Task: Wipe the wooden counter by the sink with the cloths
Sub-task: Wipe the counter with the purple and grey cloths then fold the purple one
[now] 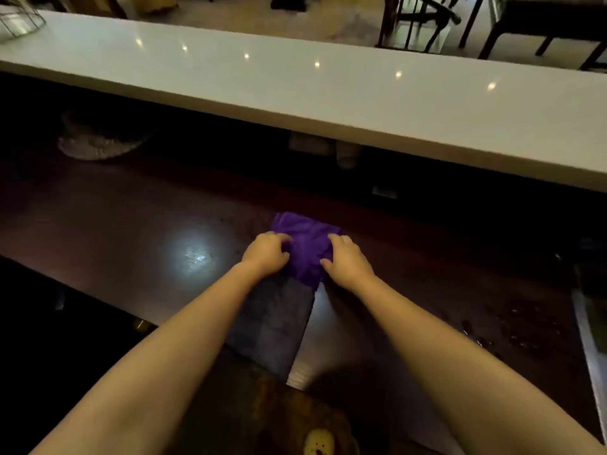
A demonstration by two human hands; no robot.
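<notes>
The dark wooden tabletop (98,224) runs across the whole view, smooth and glossy enough to throw back a bright patch of light left of the hands. Above and behind it sits a long white raised ledge (295,80), polished and stone-like, dotted with small reflected lights; it overhangs the back strip of the wood and leaves that strip in deep shadow. At the right edge a pale metal rim (588,326) looks like the sink's border, and water droplets (505,333) bead on the wood just beside it, likely the reason for the wiping there.

A grey cloth (272,320) lies flat between the forearms, matte and napped, a long rectangle reaching toward the near edge. I judge it is spread out to soak or to wait its turn.

At its far end the purple cloth (307,244) is bunched into soft folds, fuzzy like microfibre, resting on the wood mid-tabletop and overlapping the grey one. Both hands grip it from either side: the left hand (267,252) with fingers curled into the fabric, the right hand (346,259) likewise clenched on its edge. Holding it gathered gives a thick pad to press down and push, which I take as the wiping stroke in hand.

A pale crumpled heap (98,142) sits far left in the shadow; what it is I cannot tell.
</notes>
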